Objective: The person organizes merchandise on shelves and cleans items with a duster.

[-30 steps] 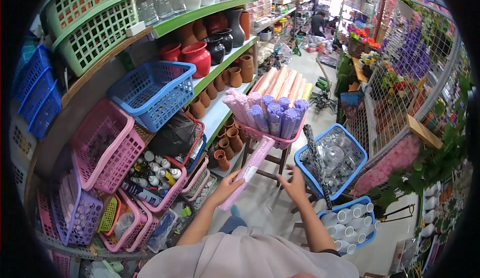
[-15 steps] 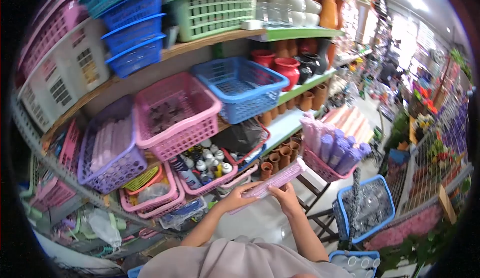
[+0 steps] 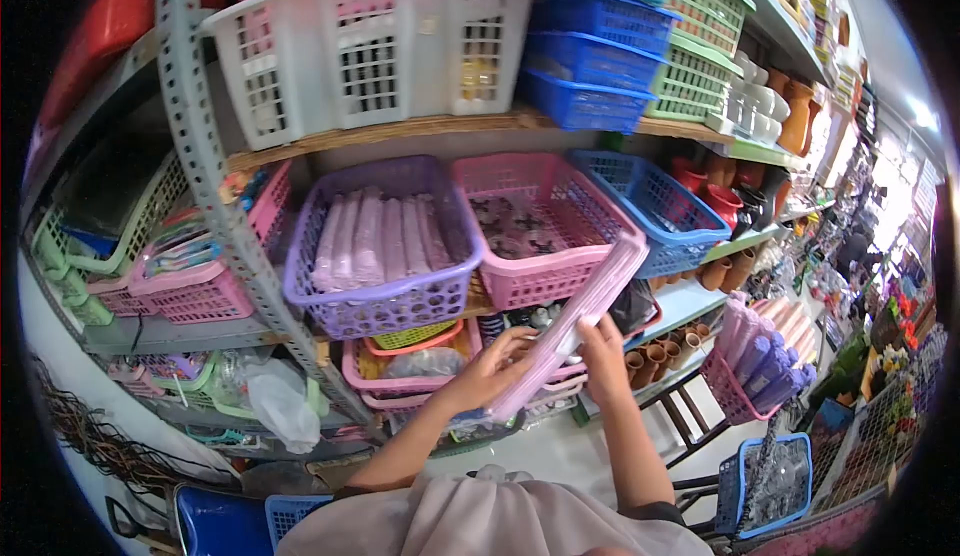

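A long pink roll in clear plastic wrap (image 3: 562, 354) is held slantwise in front of me, its upper end toward the right. My right hand (image 3: 605, 361) grips it near the middle, thumb on the near side. My left hand (image 3: 492, 368) is closed round its lower left part, with some fingers hidden behind it. Behind the roll, a purple basket (image 3: 385, 311) on the shelf holds several similar pink wrapped rolls. Beside that basket, a pink basket (image 3: 545, 281) contains dark-patterned packets, and the roll's upper end overlaps its right edge in view.
A blue basket (image 3: 690, 241) stands farther right on the shelf. Overhead are a white crate (image 3: 300, 66) and stacked blue baskets (image 3: 590, 106). A perforated metal post (image 3: 215, 206) rises at left. At lower right, a pink basket (image 3: 735, 396) holds pink and purple rolls.
My view has turned left, so the shelf baskets now appear farther right and the purple basket is nearly central. The roll is tilted more steeply, still in my hands.
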Action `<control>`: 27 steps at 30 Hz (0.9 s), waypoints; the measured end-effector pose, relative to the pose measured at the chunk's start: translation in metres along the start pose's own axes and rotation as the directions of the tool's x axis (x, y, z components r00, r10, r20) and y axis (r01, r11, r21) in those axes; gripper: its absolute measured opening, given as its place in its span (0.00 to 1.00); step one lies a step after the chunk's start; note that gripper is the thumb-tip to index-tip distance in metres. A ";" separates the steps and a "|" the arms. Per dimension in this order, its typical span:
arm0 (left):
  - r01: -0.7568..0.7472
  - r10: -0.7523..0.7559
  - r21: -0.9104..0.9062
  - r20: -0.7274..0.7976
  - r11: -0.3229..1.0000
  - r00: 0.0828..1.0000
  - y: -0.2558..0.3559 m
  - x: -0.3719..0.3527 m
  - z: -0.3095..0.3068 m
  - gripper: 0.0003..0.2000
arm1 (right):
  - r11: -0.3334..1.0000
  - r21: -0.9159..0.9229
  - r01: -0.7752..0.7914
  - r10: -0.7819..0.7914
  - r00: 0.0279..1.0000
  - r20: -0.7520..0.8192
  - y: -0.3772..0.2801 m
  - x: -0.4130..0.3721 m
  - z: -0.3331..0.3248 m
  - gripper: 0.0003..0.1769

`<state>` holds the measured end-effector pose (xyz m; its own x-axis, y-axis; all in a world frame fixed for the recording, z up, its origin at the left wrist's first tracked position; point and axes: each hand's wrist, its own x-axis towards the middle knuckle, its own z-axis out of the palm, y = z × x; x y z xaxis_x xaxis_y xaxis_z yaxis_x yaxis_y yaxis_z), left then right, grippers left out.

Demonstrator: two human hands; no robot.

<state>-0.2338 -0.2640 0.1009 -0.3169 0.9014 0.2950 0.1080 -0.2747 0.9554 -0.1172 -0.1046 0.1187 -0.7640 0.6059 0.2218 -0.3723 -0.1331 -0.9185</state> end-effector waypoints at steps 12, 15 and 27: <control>-0.023 0.693 0.952 -0.206 0.305 0.691 0.127 -0.076 -0.150 0.11 | 0.953 0.167 -0.253 0.239 0.966 0.098 -0.021 0.118 0.132 0.24; 0.095 0.714 0.985 -0.168 0.142 0.680 0.110 -0.078 -0.183 0.12 | 0.943 0.051 -0.328 0.315 0.933 0.175 -0.017 0.158 0.167 0.21; 0.089 0.598 0.981 -0.174 0.170 0.783 0.090 -0.085 -0.193 0.18 | 0.550 -0.833 -0.065 0.476 0.844 0.248 0.062 0.274 0.270 0.36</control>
<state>-0.3794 -0.4299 0.1633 -0.3478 0.4829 0.8036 0.9149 0.3623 0.1782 -0.4921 -0.1581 0.2107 -0.9526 0.2532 -0.1686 0.2839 0.5405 -0.7920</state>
